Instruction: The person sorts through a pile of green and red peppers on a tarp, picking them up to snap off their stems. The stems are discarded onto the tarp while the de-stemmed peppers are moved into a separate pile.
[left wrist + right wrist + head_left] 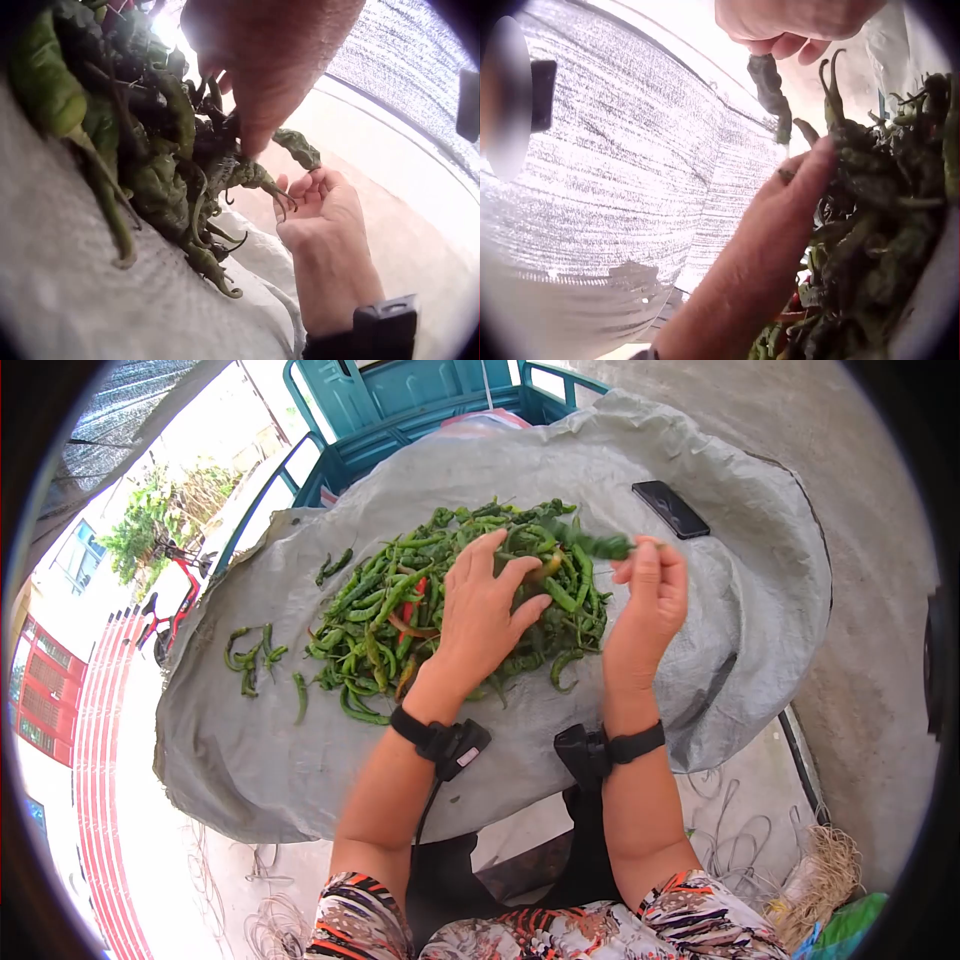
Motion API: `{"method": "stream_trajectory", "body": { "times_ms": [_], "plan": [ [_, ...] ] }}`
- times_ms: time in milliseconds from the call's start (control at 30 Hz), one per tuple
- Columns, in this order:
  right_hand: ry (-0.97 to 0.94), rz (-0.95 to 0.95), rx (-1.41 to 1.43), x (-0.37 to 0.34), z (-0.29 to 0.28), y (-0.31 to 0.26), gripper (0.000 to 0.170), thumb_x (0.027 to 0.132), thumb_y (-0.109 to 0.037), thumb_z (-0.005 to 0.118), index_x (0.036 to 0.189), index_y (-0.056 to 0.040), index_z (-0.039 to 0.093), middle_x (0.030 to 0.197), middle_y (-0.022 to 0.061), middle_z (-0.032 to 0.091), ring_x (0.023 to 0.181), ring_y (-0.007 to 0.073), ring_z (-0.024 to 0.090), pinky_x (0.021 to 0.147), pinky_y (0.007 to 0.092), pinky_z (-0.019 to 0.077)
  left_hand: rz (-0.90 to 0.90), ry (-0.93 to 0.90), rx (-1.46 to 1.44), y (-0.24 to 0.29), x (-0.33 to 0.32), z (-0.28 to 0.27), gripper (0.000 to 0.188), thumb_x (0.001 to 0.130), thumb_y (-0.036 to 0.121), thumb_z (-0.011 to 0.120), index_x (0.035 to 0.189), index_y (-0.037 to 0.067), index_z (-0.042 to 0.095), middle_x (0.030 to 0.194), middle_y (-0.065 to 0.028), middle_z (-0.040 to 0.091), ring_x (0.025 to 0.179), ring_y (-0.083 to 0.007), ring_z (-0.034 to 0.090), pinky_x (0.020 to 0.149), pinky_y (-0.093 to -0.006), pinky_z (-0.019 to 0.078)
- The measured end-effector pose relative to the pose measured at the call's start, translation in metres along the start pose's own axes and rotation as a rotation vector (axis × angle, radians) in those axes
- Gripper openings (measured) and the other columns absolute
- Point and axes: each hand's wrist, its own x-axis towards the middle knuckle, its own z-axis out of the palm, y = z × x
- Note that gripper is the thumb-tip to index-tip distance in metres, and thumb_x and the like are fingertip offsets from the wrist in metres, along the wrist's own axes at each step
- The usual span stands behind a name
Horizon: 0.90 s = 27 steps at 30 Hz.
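Patterned sleeves (365,917) nearest, both hands out over a heap of chili peppers (385,625) on gray tarp (300,780).
Right hand (650,605): grip closed in a pinch on one end of a green chili pepper (603,547), held beside the heap's right side; left hand (482,615): grip released, fingers spread over the heap, touching peppers. Black phone (671,509) lies beyond the right hand.

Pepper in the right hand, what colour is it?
The pepper is green, clearest in the left wrist view.
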Motion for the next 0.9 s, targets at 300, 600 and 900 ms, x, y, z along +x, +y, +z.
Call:
{"method": "stream_trajectory", "body": {
  "times_ms": [300, 600, 900],
  "plan": [
    [0.069, 0.146, -0.4, 0.012, -0.025, 0.029, 0.026, 0.098, -0.019, 0.057, 0.115, 0.0014, 0.057, 0.085, 0.0031, 0.063, 0.075, 0.0088, 0.054, 0.069, 0.0235, 0.0447, -0.126, 0.175, -0.092, -0.001, -0.016, 0.005, 0.031, 0.075, 0.004, 0.074, 0.105, 0.012, 0.069, 0.111, -0.0095, 0.061, 0.109, -0.0319, 0.053, 0.093, -0.0428, 0.0416],
    [-0.623, 0.018, -0.839, 0.003, -0.03, 0.01, 0.028, 0.096, -0.03, 0.06, 0.097, -0.0028, 0.067, 0.07, 0.0082, 0.061, 0.064, 0.016, 0.057, 0.062, 0.0301, 0.0446, -0.292, 0.414, -0.215, -0.006, -0.013, 0.001, 0.015, 0.085, -0.001, 0.068, 0.099, 0.005, 0.067, 0.096, -0.0084, 0.064, 0.081, -0.0215, 0.064, 0.07, -0.031, 0.0496],
    [-0.435, 0.082, -0.459, -0.001, -0.027, 0.001, 0.025, 0.1, -0.024, 0.055, 0.092, -0.0026, 0.066, 0.066, -0.0003, 0.057, 0.061, 0.0064, 0.05, 0.057, 0.0231, 0.0404, -0.421, 0.455, -0.484, -0.001, -0.013, 0.004, 0.022, 0.086, 0.004, 0.069, 0.107, 0.004, 0.064, 0.088, -0.0067, 0.062, 0.067, -0.0169, 0.057, 0.059, -0.0311, 0.0462]
  ]
}}
